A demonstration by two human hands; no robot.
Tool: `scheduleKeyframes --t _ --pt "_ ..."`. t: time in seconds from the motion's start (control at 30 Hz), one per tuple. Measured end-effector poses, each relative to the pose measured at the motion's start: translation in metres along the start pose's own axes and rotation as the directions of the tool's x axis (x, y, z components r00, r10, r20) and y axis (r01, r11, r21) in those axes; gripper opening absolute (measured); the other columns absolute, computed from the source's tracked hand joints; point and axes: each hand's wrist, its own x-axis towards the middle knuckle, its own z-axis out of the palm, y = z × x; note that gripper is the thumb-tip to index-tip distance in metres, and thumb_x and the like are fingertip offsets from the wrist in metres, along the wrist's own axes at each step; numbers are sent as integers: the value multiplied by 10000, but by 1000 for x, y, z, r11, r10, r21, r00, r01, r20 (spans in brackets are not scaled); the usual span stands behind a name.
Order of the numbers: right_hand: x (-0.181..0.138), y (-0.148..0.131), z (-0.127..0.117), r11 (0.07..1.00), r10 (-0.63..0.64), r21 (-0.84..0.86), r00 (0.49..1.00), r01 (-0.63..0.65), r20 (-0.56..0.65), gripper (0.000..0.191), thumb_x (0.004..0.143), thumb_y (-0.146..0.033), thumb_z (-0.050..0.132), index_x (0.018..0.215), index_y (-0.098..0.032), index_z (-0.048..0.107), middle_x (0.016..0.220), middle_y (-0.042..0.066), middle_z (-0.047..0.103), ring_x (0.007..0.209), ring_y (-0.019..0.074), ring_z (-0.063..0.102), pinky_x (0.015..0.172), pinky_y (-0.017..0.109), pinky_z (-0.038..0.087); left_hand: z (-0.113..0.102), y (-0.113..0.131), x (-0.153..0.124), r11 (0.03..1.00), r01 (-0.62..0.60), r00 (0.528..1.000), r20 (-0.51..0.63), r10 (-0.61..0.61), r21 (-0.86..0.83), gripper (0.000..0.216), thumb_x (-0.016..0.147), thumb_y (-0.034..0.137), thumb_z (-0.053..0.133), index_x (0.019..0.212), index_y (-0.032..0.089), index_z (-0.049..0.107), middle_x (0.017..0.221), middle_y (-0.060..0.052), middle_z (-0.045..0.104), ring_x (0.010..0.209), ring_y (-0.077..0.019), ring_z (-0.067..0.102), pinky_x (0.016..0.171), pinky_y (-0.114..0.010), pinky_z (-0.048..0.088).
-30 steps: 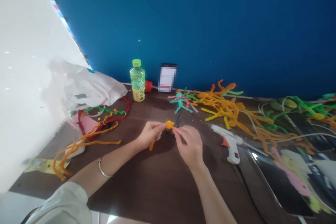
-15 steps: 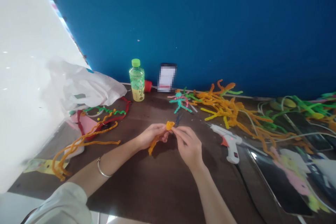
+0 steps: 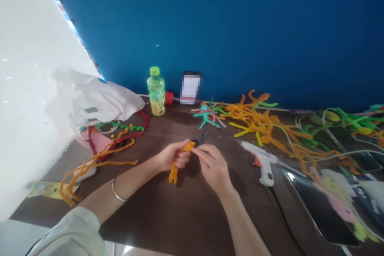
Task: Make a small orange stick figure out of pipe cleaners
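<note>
My left hand (image 3: 172,157) is closed around an orange pipe-cleaner piece (image 3: 189,146), whose bent legs (image 3: 173,177) hang below the fingers. At the piece's upper end, the fingertips of my right hand (image 3: 213,168) pinch its edge. Just behind my hands lies a dark pair of scissors (image 3: 204,135), partly hidden. Beyond it is a small teal pipe-cleaner figure (image 3: 205,117) with pink arms. A white hot glue gun (image 3: 264,161) rests to the right of my right hand.
A green-capped bottle (image 3: 156,97) and a propped phone (image 3: 190,90) stand near the blue wall. Orange pipe cleaners (image 3: 255,118) heap at the back right. A dark phone (image 3: 324,208) lies front right. Loose orange stems (image 3: 99,158) and a white bag (image 3: 111,102) are left.
The orange piece has tilted in my left hand, and its legs show more clearly below. My left fingers are curled tighter around it. My right hand stays at its upper end.
</note>
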Motion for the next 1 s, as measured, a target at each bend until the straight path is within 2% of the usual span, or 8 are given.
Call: scheduleKeyframes --t 0.13,0.23,0.33,0.43,0.5,0.6,0.8,1.0 --pt "3 -5 0 986 120 120 992 -115 -39 252 809 -103 493 932 -251 654 842 43 614 787 150 584 711 300 492 0 2 -2 1000 -17 999 -32 16 -24 412 768 474 495 561 169 311 452 87 131 370 -39 93 338 -168 68" --pt "7 -11 -1 909 298 313 954 -276 -24 128 791 -170 550 817 -224 663 825 40 617 755 146 594 674 282 507 -1 2 -2 1000 -11 1000 -23 11 -21 423 758 494 494 555 168 314 457 87 130 370 -37 101 340 -169 75" --pt "9 -12 1 718 493 550 869 -426 30 81 772 -228 585 841 -209 623 775 24 612 664 129 596 618 273 517 -2 2 -2 1000 -12 1000 -18 12 10 416 753 509 480 563 160 358 451 89 132 369 -35 101 345 -175 71" --pt "7 -5 6 501 624 714 776 -489 93 206 714 -240 654 900 -213 570 725 -9 607 604 108 584 599 264 513 -2 2 0 995 -72 996 -45 75 66 393 760 500 465 587 153 401 430 92 138 364 -36 93 354 -181 63" --pt "5 0 8 406 671 756 729 -513 135 217 670 -242 695 850 -200 581 750 -2 616 626 105 586 615 257 508 0 2 0 986 -122 989 -75 131 113 404 763 497 463 561 160 371 421 92 136 361 -35 92 360 -185 63" --pt "4 4 8 324 714 766 675 -555 187 207 634 -256 721 787 -181 605 772 15 627 637 106 583 636 264 504 3 2 0 970 -174 974 -114 194 167 420 756 492 483 543 175 310 421 94 135 357 -32 99 362 -184 69" --pt "5 3 7 299 728 757 652 -581 212 218 596 -252 744 739 -176 598 710 7 621 606 109 574 610 265 501 7 2 -2 970 -181 975 -96 198 161 344 741 451 522 618 179 350 437 100 146 363 -33 90 351 -172 74" --pt "3 7 6 441 690 680 706 -586 161 205 627 -291 717 743 -163 607 716 33 632 640 140 587 623 298 508 6 0 -4 960 -138 981 -101 167 245 307 718 436 563 672 148 468 445 108 142 367 -22 109 359 -167 79"
